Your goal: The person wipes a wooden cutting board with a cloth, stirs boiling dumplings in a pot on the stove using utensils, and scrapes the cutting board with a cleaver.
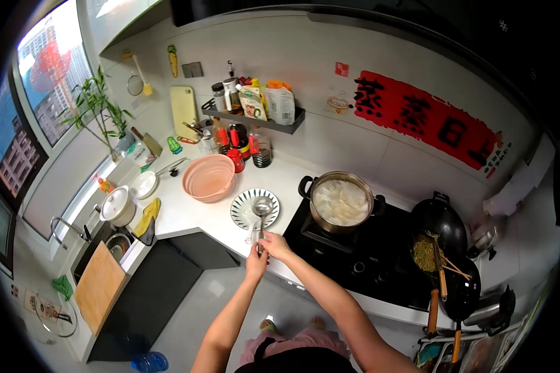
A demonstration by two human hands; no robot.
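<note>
A metal ladle point(262, 206) is held over a white plate point(236, 214) with a dark striped rim, its bowl toward the plate's centre. My left hand point(256, 262) is closed around the lower end of the ladle's handle. Just above it, my right hand point(276, 245) has its fingers closed at the same handle. A pale, spoon-like piece point(250, 234) lies at the plate's near edge, partly hard to make out. Right of the plate, a steel pot point(316, 217) on the stove contains pale dumplings point(340, 202) in cloudy liquid.
A pink basin point(209, 178) stands behind the plate, near sauce bottles point(261, 152). On the right are a wok point(438, 221) and a pan of chopped greens point(425, 253) with chopsticks across it. The sink, a lidded white pot point(117, 206) and a cutting board point(99, 286) are left.
</note>
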